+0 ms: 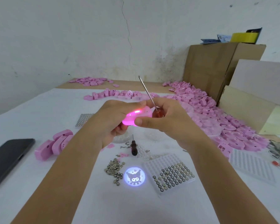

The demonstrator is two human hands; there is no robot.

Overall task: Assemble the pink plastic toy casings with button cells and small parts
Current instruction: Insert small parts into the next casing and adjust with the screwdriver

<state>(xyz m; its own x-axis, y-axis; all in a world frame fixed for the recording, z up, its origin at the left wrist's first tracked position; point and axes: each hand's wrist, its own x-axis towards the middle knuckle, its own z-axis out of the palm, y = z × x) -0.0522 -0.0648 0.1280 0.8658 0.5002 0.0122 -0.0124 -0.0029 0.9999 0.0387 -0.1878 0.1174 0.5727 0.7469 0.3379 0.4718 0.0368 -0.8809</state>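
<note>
Above the white worktop [58, 110], the left hand [110, 122] grips a glowing pink plastic toy casing [130, 119]; the right hand [167, 119] pinches it, also holding a red-handled screwdriver [146, 90]. A clear plastic tray [152, 164] holds silver button cells [174, 174].

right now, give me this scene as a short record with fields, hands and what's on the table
left hand: grips lit pink casing
right hand: holds screwdriver, thumb on the casing
projection: cartoon image glowing on the white table
button cells: tray partly filled; loose pile
spare tool: small dark-handled screwdriver lying flat
left edge: phone
right side: heap of pink casings
</note>
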